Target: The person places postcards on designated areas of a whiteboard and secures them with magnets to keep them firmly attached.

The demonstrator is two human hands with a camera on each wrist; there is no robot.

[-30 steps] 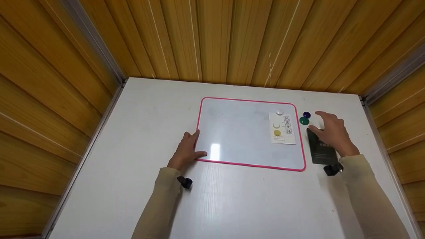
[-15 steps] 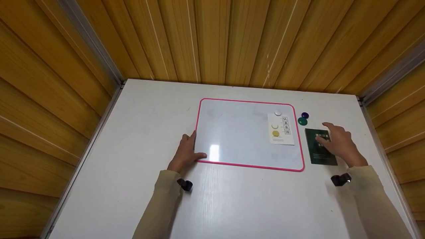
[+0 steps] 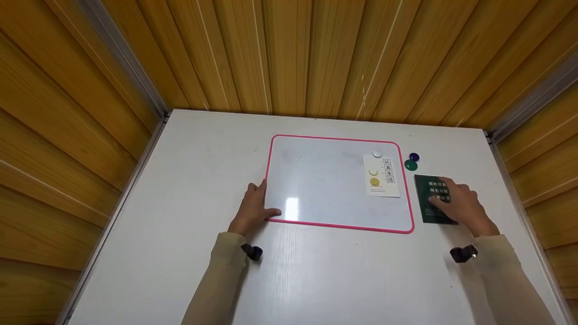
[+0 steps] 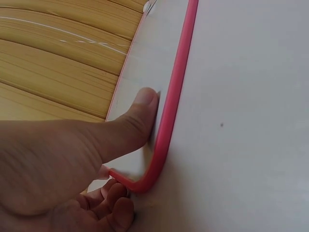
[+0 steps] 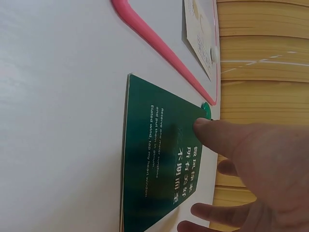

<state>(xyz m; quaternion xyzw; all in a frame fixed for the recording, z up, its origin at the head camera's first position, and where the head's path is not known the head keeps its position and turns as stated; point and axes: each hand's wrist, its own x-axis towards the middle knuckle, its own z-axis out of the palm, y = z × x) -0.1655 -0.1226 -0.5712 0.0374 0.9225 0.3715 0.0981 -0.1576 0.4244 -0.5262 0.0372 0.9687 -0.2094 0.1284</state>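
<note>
A whiteboard [image 3: 323, 180] with a pink frame lies on the table. My left hand [image 3: 252, 208] holds its near left corner, the thumb over the front face and the other fingers bent along the left edge. A white card [image 3: 379, 188] with a moon drawing lies on the board's right side, under a round white magnet [image 3: 377, 154] at its top. Right of the board is a dark green card [image 5: 149, 145] with printed text. My right hand [image 3: 465, 205] is over its right part, thumb above the printed face and other fingers by the right edge; contact is unclear.
A green magnet [image 3: 410, 165] and a dark blue magnet [image 3: 414, 157] lie side by side beyond the green card, close to the board's right edge. Yellow wood-look panels [image 3: 289, 58] rise behind the white table [image 3: 207, 153] and at both sides.
My right hand has drawn back from near the two magnets, then lowered over the green card's right side. The left hand stays at the board's corner.
</note>
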